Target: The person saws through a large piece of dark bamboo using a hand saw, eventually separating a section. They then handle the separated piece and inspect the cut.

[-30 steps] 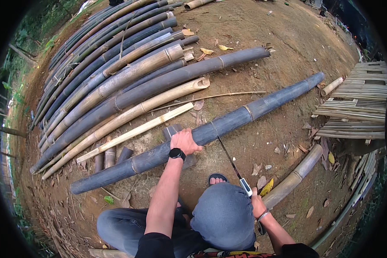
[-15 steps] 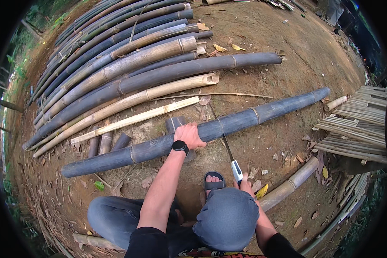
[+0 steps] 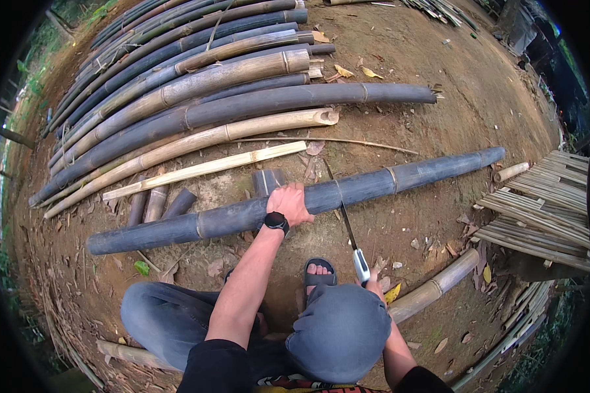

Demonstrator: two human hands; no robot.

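Note:
A long dark bamboo pole (image 3: 233, 218) lies crosswise in front of me, resting on a short dark bamboo piece (image 3: 269, 178). My left hand (image 3: 288, 203), with a black watch on its wrist, is closed over the pole's middle. Just right of it, the blade of a hand saw (image 3: 349, 224) crosses the pole near a joint and shows on both its near and far sides. My right hand (image 3: 373, 285) grips the saw's white and dark handle (image 3: 361, 265) beside my knee; the knee hides part of that hand.
Many bamboo poles (image 3: 242, 101) lie in rows at the upper left. A pale split bamboo strip (image 3: 206, 171) lies in front of them. Thin slats (image 3: 544, 206) are stacked at the right, near a thick bamboo length (image 3: 439, 285). My sandalled foot (image 3: 319, 272) stands below the pole.
The view has tilted slightly, shifting the scene. My left hand stays on the pole and my right hand keeps hold of the saw, its blade still across the pole at the same place.

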